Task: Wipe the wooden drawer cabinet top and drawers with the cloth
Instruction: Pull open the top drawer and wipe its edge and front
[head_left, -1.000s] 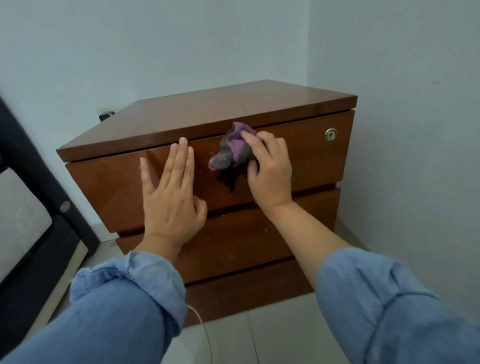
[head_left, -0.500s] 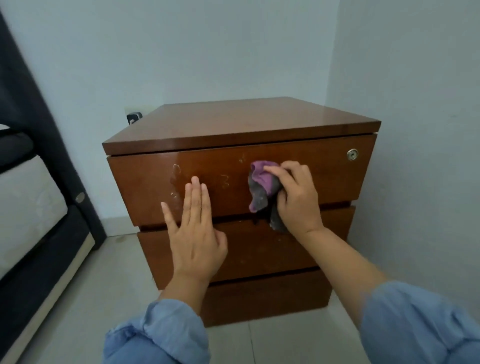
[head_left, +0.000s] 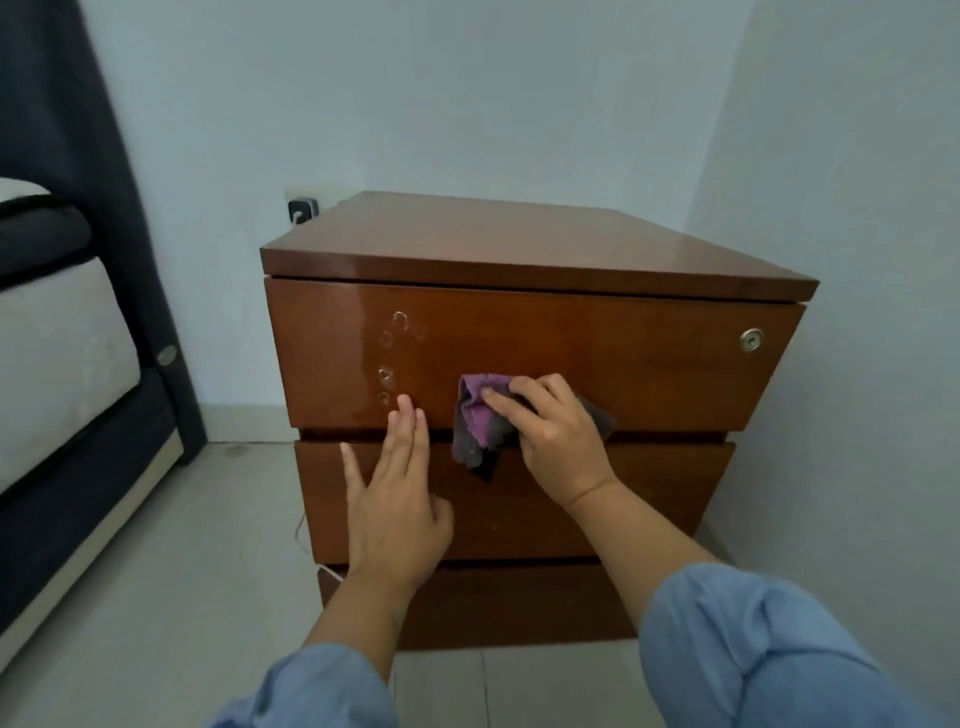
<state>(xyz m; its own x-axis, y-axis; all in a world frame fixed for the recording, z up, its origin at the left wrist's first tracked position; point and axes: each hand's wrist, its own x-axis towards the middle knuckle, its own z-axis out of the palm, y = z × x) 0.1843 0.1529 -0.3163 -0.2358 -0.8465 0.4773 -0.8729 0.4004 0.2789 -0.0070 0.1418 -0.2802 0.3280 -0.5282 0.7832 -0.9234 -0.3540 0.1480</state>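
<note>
Cloth (head_left: 480, 418) lower on top drawer (head_left: 597, 358), under right grip (head_left: 556, 441) fingers

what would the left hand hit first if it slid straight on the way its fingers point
Probably the faint ring marks on the top drawer front, just beyond the left hand; how flat it lies is unclear.

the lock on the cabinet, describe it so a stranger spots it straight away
Find the wooden drawer cabinet in the corner of the room. On its top drawer, look to the far right end, near the upper corner. The lock is a small round silver disc, the only metal fitting on the three drawer fronts.
</note>
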